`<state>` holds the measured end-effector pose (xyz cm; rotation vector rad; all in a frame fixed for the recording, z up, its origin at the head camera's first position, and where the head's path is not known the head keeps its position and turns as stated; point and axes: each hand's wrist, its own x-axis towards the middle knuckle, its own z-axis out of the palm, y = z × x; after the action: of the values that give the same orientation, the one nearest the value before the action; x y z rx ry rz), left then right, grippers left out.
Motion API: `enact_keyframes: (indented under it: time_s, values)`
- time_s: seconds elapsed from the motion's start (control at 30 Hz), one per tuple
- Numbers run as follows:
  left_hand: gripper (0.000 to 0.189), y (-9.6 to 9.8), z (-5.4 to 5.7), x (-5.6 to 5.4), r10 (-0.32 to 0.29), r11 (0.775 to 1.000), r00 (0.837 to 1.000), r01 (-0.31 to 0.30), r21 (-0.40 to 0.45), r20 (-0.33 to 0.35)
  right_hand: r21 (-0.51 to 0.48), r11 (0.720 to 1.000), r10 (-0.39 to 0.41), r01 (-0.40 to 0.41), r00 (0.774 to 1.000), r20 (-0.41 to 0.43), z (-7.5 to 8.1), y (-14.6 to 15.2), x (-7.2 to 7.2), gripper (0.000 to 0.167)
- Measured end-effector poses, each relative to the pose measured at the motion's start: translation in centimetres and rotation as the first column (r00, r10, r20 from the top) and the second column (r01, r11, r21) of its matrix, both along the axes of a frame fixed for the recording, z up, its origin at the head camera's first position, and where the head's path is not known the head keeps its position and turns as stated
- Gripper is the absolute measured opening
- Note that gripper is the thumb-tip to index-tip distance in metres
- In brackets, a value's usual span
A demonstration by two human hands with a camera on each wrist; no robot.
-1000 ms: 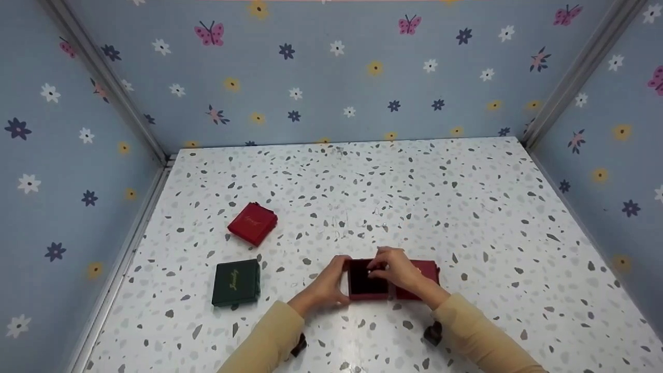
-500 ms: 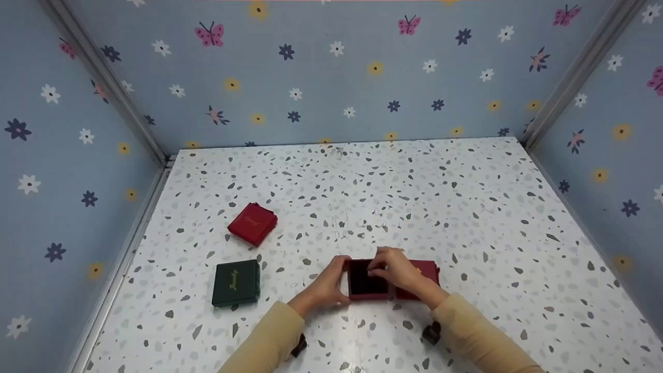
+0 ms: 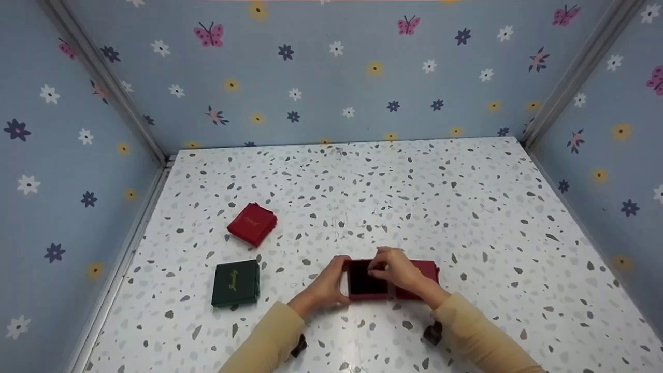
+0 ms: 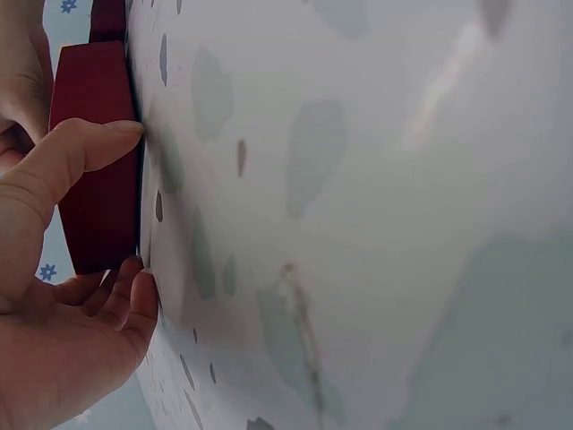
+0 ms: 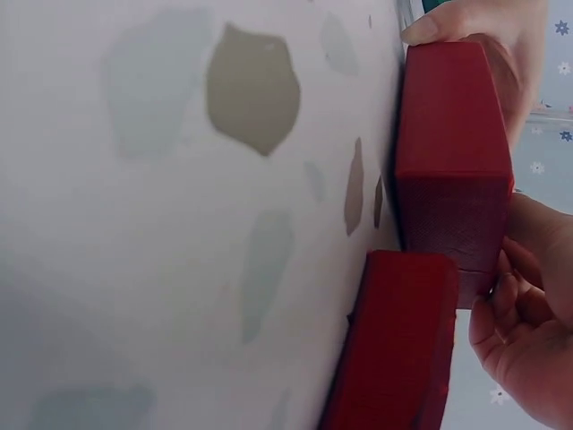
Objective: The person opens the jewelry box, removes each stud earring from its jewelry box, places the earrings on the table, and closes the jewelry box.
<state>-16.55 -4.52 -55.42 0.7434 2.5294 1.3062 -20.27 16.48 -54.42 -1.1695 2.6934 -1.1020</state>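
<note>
An opened red jewelry box base [image 3: 369, 297] with a dark inside [image 3: 362, 285] lies near the front of the table. My left hand [image 3: 326, 285] grips its left end, thumb on the near side and fingers on the far side, as the left wrist view also shows. My right hand [image 3: 396, 267] reaches over the box, thumb and fingertips pinched together at the dark inside. What they pinch is tiny and hidden by the fingers. The red lid [image 3: 427, 269] lies just right of the base, partly covered by my right wrist; the right wrist view shows the lid [image 5: 394, 340] beside the base [image 5: 452, 116].
A closed green box [image 3: 235, 282] with gold lettering lies left of my left hand. Farther back stands a smaller closed red box [image 3: 253, 224], turned at an angle. The speckled table [image 3: 414, 197] is bounded by flower-patterned walls [image 3: 331, 77] behind and on both sides.
Both hands and the boxes stay almost in place. A small pale speck at my right fingertips a second ago no longer shows.
</note>
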Motion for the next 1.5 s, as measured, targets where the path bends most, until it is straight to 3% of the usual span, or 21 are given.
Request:
enact_keyframes:
  time_s: [0.67,1.1,1.5]
  values:
    - [0.082,-0.1,-0.1,-0.1,-0.003,1.0,1.0,0.002,-0.012,-0.023,-0.07,0.996,-0.047,0.05,0.998,0.05,0.9,0.3,-0.5,0.005]
    - [0.081,0.0,-0.2,-0.1,0.016,1.0,1.0,-0.016,0.0,-0.012,-0.062,0.992,-0.103,0.107,0.992,0.067,1.5,0.2,-1.5,0.005]
    - [0.083,0.1,0.0,0.0,0.009,0.999,0.999,-0.011,-0.053,-0.031,-0.105,0.978,-0.168,0.181,0.979,0.119,1.6,0.2,-2.8,0.004]
